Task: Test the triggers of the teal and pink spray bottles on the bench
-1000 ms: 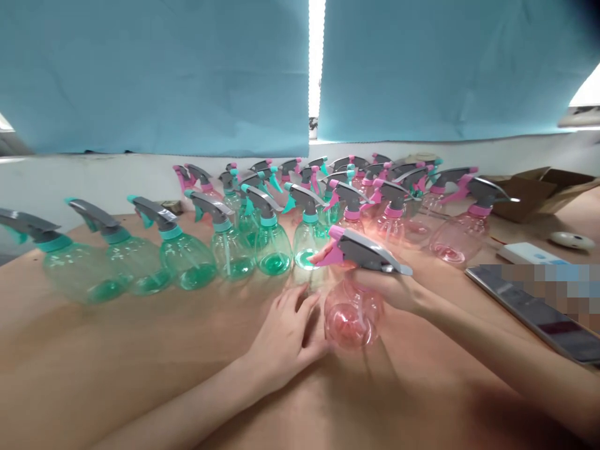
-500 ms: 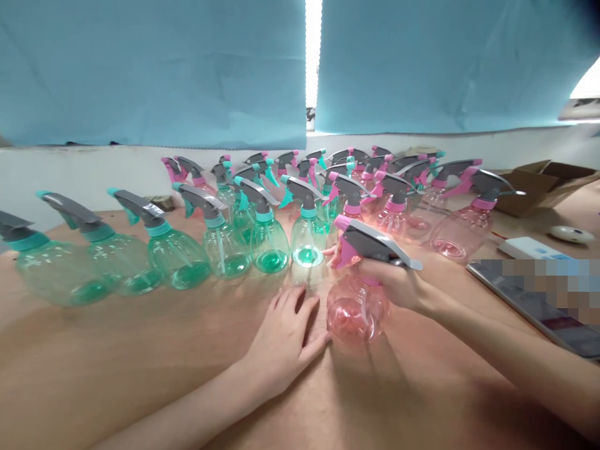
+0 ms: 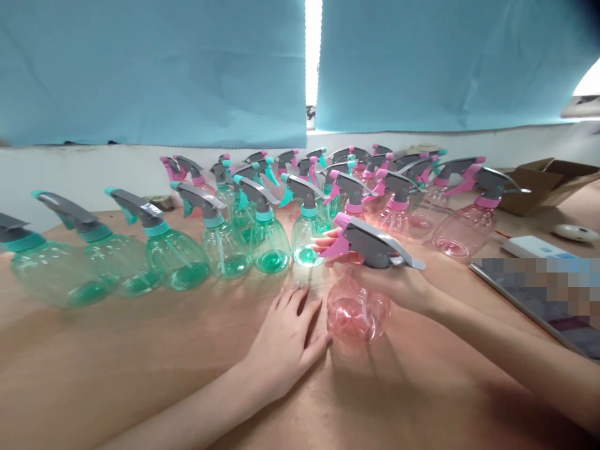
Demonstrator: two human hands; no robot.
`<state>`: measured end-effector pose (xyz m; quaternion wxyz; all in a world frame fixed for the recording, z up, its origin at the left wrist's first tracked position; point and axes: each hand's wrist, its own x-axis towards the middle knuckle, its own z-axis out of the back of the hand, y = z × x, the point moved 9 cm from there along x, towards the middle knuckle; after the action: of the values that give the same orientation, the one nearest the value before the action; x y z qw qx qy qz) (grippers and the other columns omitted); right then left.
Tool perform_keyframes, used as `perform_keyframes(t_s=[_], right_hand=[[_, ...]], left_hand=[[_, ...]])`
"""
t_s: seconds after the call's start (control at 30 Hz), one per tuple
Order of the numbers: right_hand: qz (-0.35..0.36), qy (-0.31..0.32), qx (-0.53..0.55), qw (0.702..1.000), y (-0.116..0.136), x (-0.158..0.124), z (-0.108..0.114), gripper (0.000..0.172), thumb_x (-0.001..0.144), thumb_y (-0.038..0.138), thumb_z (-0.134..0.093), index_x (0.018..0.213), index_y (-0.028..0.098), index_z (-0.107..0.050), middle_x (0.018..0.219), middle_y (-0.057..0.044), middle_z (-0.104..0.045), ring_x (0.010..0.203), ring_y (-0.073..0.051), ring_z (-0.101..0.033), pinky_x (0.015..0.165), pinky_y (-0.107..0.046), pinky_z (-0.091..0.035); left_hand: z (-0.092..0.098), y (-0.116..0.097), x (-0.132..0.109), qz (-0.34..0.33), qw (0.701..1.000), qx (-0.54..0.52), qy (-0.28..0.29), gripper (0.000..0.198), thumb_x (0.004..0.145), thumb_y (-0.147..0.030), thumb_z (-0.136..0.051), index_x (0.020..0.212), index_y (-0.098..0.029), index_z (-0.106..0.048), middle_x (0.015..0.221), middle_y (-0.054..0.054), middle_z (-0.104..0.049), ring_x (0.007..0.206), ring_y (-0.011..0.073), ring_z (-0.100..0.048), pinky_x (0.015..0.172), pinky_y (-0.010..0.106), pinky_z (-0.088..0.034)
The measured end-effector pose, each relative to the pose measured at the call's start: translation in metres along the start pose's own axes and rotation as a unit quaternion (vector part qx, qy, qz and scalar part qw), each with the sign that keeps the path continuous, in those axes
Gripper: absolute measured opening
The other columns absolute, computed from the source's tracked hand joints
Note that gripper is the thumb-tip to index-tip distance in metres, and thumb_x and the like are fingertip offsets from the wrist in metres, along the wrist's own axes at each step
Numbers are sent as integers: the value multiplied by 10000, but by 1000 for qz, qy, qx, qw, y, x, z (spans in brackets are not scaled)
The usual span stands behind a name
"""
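A clear pink spray bottle (image 3: 359, 312) with a grey and pink spray head stands upright on the table in front of me. Around its neck, just under the spray head, is my right hand (image 3: 389, 281); the fingers reach out past the pink trigger (image 3: 334, 247), partly hidden by it. My left hand (image 3: 285, 334) lies flat on the table to the left of the bottle, holding nothing, fingers a little apart. Its thumb tip is close to the bottle's base. Just beyond the hands is a clear green spray bottle (image 3: 308, 240).
Green spray bottles (image 3: 175, 259) form a row to the left, with pink ones (image 3: 462, 231) at the back right and several more behind. On the right are a tablet-like device (image 3: 529, 306), a white box (image 3: 534, 247), a computer mouse (image 3: 575, 233) and an open cardboard box (image 3: 539, 187).
My right hand's fingers have straightened, and the pink trigger has swung outward, away from the neck. The bottle and my left hand have stayed in place.
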<state>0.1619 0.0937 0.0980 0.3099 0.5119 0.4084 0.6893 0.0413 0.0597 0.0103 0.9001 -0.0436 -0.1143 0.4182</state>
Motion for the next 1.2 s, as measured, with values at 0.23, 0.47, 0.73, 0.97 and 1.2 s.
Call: perform_keyframes(t_s=[0.23,0.47,0.73,0.97,1.2], right_hand=[[-24,30,-79,996,-2,0,-5,548,687,124,-533,1206,297,-556,1165,-46,-670,861,-204,-709,694,-334,-568],[-25,51,-87,995,-8,-2,-5,638,675,81,-502,1270,313,-517,1207,-34,-645,837,-179,-687,674,-307,-554],[0,60,-72,996,-1,0,-9,589,711,64,-523,1247,306,-529,1180,-30,-648,729,-134,-649,652,-290,-546],[-31,33,-111,993,-5,-2,-3,494,669,56,-510,1104,274,-594,774,28,-657,575,-124,-580,589,-293,-520],[-39,19,-133,990,-6,-1,2,297,684,70,-551,897,266,-621,623,44,-586,676,-180,-623,690,-353,-541]], left_hand=[[1,1,0,2,1000,-8,-5,460,928,-409,-542,1309,-152,-539,1397,181,-481,1296,362,-421,1044,565,-360],[1,1,0,-4,1000,-14,-2,457,936,-395,-529,1321,-148,-538,1380,182,-491,1299,371,-408,1044,573,-355],[3,0,1,-9,1000,-19,-8,423,936,-398,-529,1285,-161,-561,1364,172,-507,1287,372,-421,1035,580,-364],[5,-1,1,-11,999,-25,-18,405,937,-389,-524,1275,-170,-563,1366,161,-508,1285,370,-422,1036,579,-365],[4,-1,1,-11,1000,-17,-9,405,941,-393,-518,1271,-163,-565,1381,170,-495,1289,369,-418,1041,575,-359]])
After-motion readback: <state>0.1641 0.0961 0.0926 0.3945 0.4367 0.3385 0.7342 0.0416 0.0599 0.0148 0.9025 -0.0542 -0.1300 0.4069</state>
